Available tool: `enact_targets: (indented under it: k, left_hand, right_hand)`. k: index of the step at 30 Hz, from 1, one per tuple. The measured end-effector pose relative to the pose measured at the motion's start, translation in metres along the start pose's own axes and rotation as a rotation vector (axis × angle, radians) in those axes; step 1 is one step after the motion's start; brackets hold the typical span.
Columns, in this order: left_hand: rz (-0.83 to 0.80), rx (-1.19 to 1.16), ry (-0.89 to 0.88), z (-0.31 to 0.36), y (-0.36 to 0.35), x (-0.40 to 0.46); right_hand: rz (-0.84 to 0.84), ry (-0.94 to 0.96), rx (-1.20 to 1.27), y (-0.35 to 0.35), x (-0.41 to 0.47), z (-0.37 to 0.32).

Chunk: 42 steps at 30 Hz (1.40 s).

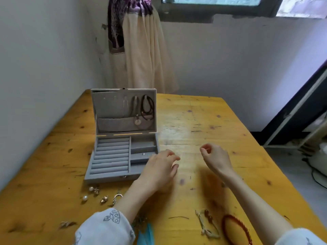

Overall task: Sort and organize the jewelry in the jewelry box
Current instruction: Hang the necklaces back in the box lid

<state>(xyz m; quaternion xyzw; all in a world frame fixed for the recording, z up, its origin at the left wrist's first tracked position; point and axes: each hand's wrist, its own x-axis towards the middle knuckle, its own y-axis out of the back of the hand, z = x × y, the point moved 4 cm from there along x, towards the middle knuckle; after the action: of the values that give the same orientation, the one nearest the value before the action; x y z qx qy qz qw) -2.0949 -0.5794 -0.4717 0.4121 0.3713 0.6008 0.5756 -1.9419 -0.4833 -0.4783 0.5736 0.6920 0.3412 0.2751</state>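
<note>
The jewelry box (pixel 122 156) sits open on the left half of the yellow wooden table (pixel 203 121), its long side running left to right and its clasp edge facing the person. The lid (pixel 123 110) stands upright at the far side, its lining turned toward the camera, with dark cord necklaces (pixel 146 106) hanging on the right of it and a pale round pendant (pixel 137 122) below them. In the tray, the ring rolls (pixel 111 154) fill the left part as a stack of horizontal bars; smaller compartments (pixel 143 149) line the right, one holding something tiny and pale.

The left hand (pixel 159 167) hovers at the box's near right corner, palm down, fingers loosely bent and pointing right, nothing visible in them. The right hand (pixel 215 156) is raised over the table's middle, well apart from the box, thumb and forefinger pinched together; what they pinch, if anything, I cannot tell.

Near the front edge lie pearl earrings (pixel 88 193) and small gold pieces (pixel 104 198) just before the box, a red bracelet (pixel 237 230) and a pale cord with brown beads (pixel 207 223) at lower right. The table's right half beyond the hands is open wood.
</note>
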Motion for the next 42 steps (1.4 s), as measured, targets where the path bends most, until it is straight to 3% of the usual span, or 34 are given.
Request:
enact_targets:
  k: [5,9,19,25,27,31,35,38,42]
  left_hand:
    - [-0.245,0.31,-0.034,0.02,-0.025,0.005]
    - [-0.413,0.438,-0.01,0.02,-0.038,0.008]
    - [-0.471,0.382,0.022,0.026,-0.036,0.012]
    - [-0.46,0.379,0.014,0.025,-0.036,0.01]
    - [-0.429,0.233,0.04,0.026,-0.031,0.009]
    - [-0.14,-0.475,0.239,0.022,0.001,0.017]
    - [-0.221,-0.822,0.165,0.022,0.026,0.008]
    - [-0.267,-0.959,0.117,0.016,0.038,-0.005]
    - [-0.215,-0.935,0.127,0.001,0.059,-0.023]
  right_hand:
    - [0.028,-0.189,-0.223,0.023,-0.001,0.056]
    - [-0.01,-0.254,-0.247,0.022,-0.003,0.072]
    - [-0.124,-0.165,-0.355,0.012,-0.007,0.06]
    - [-0.107,-0.082,0.264,0.03,-0.004,0.021]
    - [-0.162,-0.016,0.322,0.037,-0.01,0.003]
    - [-0.396,0.132,0.418,0.047,-0.027,-0.033]
    - [-0.512,0.263,0.394,0.054,-0.039,-0.068]
    - [-0.527,0.331,0.36,0.053,-0.044,-0.091]
    - [-0.513,0.352,0.351,0.049,-0.044,-0.11]
